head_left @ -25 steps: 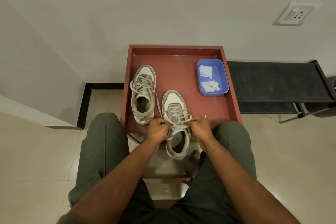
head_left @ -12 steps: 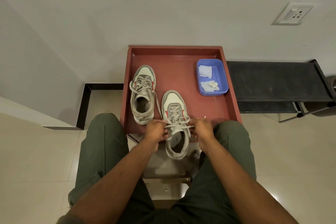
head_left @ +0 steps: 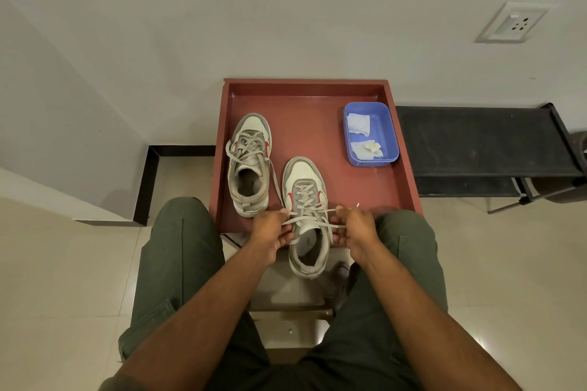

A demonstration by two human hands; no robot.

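Observation:
Two worn grey-and-white sneakers with red side marks sit on a red tray table [head_left: 317, 124]. The left sneaker [head_left: 249, 165] lies further back with loose laces. The right sneaker [head_left: 306, 216] hangs its heel over the tray's near edge. My left hand [head_left: 270, 232] pinches one lace end at the shoe's left side. My right hand [head_left: 354, 227] pinches the other lace end at its right side. The laces [head_left: 313, 220] stretch across the shoe's opening between my hands.
A blue plastic tub [head_left: 370, 133] with white cloths stands at the tray's back right. A black low shelf [head_left: 482, 143] adjoins the tray on the right. My knees in green trousers flank the tray. A wall socket [head_left: 513, 24] is up on the right.
Both hands have drawn apart and slightly toward me, pulling the lace ends outward so they run taut across the right sneaker.

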